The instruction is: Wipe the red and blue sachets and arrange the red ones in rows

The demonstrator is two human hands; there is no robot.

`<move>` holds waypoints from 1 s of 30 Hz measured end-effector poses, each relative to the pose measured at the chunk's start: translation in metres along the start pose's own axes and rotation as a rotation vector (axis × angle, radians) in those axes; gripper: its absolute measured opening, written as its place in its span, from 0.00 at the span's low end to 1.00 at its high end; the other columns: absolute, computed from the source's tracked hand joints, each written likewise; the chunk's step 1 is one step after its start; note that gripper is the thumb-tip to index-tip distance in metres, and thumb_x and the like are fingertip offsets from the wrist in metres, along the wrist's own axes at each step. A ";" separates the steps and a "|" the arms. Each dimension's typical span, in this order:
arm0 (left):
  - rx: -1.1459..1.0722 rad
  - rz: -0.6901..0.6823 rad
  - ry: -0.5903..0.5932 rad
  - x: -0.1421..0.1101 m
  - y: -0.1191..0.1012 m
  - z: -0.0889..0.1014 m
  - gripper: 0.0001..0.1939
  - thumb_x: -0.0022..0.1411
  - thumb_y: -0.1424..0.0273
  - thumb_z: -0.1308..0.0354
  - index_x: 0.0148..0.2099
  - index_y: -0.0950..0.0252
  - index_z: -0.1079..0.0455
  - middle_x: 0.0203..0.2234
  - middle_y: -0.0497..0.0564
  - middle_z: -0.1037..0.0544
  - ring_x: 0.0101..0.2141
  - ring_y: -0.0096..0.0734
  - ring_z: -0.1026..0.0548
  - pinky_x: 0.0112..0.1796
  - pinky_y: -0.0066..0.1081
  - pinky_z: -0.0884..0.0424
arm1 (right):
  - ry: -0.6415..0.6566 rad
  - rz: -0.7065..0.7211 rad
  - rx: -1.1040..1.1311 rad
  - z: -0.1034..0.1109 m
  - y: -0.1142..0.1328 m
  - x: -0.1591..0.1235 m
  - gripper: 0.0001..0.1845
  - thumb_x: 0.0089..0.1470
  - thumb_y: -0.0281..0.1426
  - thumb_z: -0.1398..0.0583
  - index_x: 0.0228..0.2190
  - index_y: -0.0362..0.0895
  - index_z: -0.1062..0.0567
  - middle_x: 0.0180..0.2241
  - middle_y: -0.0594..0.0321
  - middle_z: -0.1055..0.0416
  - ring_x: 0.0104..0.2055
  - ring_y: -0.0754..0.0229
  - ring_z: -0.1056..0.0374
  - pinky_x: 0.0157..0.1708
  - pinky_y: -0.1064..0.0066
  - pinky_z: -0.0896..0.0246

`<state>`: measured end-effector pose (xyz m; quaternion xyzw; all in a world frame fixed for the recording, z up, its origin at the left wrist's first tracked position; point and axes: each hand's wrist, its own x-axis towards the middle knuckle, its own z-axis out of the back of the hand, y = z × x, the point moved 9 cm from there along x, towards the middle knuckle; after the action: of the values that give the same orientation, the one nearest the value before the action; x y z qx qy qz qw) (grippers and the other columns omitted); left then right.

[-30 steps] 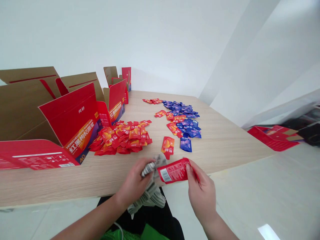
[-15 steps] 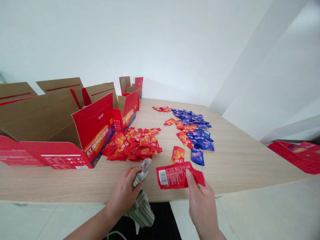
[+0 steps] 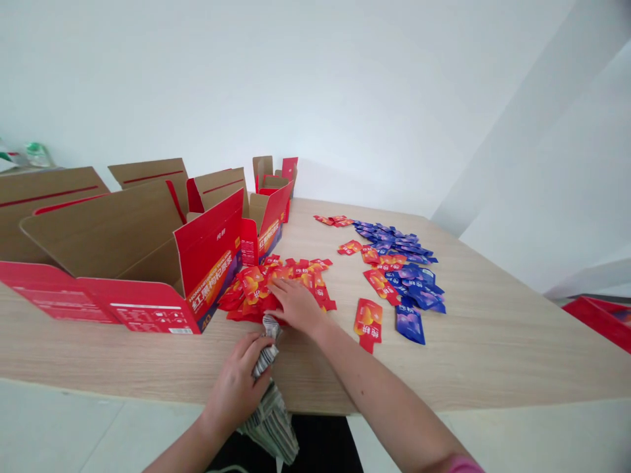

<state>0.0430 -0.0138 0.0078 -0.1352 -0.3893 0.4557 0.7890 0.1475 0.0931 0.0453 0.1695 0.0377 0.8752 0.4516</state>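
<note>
My right hand [image 3: 296, 305] lies flat, palm down, on the near edge of a heap of red-and-orange sachets [image 3: 256, 292], and no sachet shows in its fingers. My left hand [image 3: 236, 381] grips a crumpled grey-and-white striped bundle [image 3: 271, 420] at the table's front edge, and the bundle hangs down past the edge. Beyond the heap lie a looser spread of blue sachets [image 3: 409, 282] and a few red ones. A single red sachet [image 3: 367, 322] and a single blue sachet [image 3: 410, 324] lie apart, to the right of my right hand.
Open red cardboard cartons [image 3: 207, 263] with raised flaps stand along the table's left side, and more cartons [image 3: 269, 223] stand behind them. A flattened red carton [image 3: 599, 322] lies beyond the right edge of the wooden table [image 3: 473, 348]. Plastic bottles [image 3: 37, 156] stand far left.
My right hand has moved left onto the red heap, and the red sachet it held no longer shows. My left hand stays on the striped bundle. The view has shifted slightly.
</note>
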 end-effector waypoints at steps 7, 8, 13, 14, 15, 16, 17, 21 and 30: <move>-0.033 0.031 0.009 0.000 0.003 -0.001 0.18 0.59 0.75 0.47 0.51 0.61 0.28 0.47 0.57 0.23 0.49 0.44 0.23 0.50 0.44 0.24 | -0.152 -0.034 0.149 0.021 -0.026 -0.060 0.31 0.60 0.45 0.38 0.60 0.46 0.32 0.63 0.50 0.34 0.65 0.47 0.40 0.65 0.46 0.49; -0.033 0.032 0.005 0.000 0.003 -0.001 0.17 0.59 0.74 0.47 0.51 0.61 0.28 0.47 0.57 0.23 0.48 0.44 0.23 0.50 0.43 0.24 | -0.190 -0.066 0.138 0.027 -0.037 -0.074 0.27 0.62 0.44 0.39 0.59 0.46 0.30 0.61 0.51 0.32 0.63 0.47 0.37 0.64 0.47 0.46; 0.018 -0.018 -0.022 0.001 0.001 0.001 0.15 0.62 0.72 0.47 0.50 0.61 0.28 0.46 0.57 0.23 0.46 0.43 0.22 0.48 0.41 0.23 | -0.353 -0.414 -0.093 0.042 -0.099 -0.159 0.18 0.64 0.37 0.44 0.51 0.45 0.24 0.55 0.46 0.28 0.58 0.42 0.33 0.59 0.44 0.40; 0.031 -0.032 -0.023 0.001 0.000 0.001 0.15 0.62 0.72 0.47 0.51 0.61 0.28 0.46 0.57 0.23 0.46 0.43 0.22 0.48 0.40 0.23 | -0.336 -0.476 -0.135 0.037 -0.105 -0.175 0.20 0.63 0.37 0.43 0.52 0.42 0.24 0.56 0.43 0.30 0.60 0.40 0.35 0.59 0.43 0.40; 0.043 -0.045 -0.023 0.001 0.000 0.000 0.15 0.62 0.72 0.47 0.51 0.61 0.28 0.46 0.56 0.23 0.46 0.43 0.22 0.48 0.40 0.23 | -0.301 -0.517 -0.161 0.029 -0.108 -0.188 0.22 0.61 0.38 0.41 0.53 0.39 0.25 0.58 0.40 0.32 0.61 0.37 0.37 0.60 0.42 0.40; 0.054 -0.056 -0.026 0.001 -0.001 0.000 0.15 0.62 0.72 0.47 0.51 0.61 0.29 0.46 0.56 0.23 0.46 0.43 0.22 0.48 0.40 0.23 | -0.259 -0.537 -0.174 0.020 -0.107 -0.199 0.25 0.59 0.39 0.40 0.54 0.38 0.26 0.60 0.39 0.34 0.63 0.36 0.39 0.60 0.42 0.40; 0.063 -0.066 -0.029 0.001 -0.001 0.000 0.15 0.63 0.71 0.47 0.51 0.61 0.29 0.46 0.56 0.23 0.46 0.42 0.22 0.48 0.40 0.23 | -0.222 -0.541 -0.177 0.011 -0.103 -0.208 0.26 0.58 0.38 0.39 0.55 0.37 0.27 0.61 0.38 0.36 0.64 0.35 0.40 0.61 0.43 0.40; 0.079 -0.073 -0.031 0.001 0.001 -0.001 0.14 0.64 0.70 0.47 0.51 0.61 0.29 0.46 0.56 0.23 0.47 0.42 0.22 0.49 0.39 0.24 | -0.178 -0.486 -0.199 -0.004 -0.077 -0.231 0.26 0.54 0.25 0.44 0.56 0.37 0.28 0.62 0.42 0.36 0.64 0.41 0.38 0.63 0.48 0.39; 0.038 -0.140 0.078 0.001 -0.035 -0.014 0.17 0.61 0.74 0.47 0.52 0.60 0.29 0.47 0.56 0.24 0.48 0.42 0.23 0.49 0.39 0.24 | -0.018 -0.419 -0.117 0.007 -0.042 -0.253 0.37 0.48 0.34 0.31 0.59 0.40 0.30 0.64 0.43 0.37 0.64 0.38 0.38 0.61 0.46 0.37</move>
<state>0.0753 -0.0298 0.0187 -0.1103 -0.3581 0.4011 0.8359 0.3175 -0.0857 -0.0237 0.1392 0.0174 0.7615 0.6328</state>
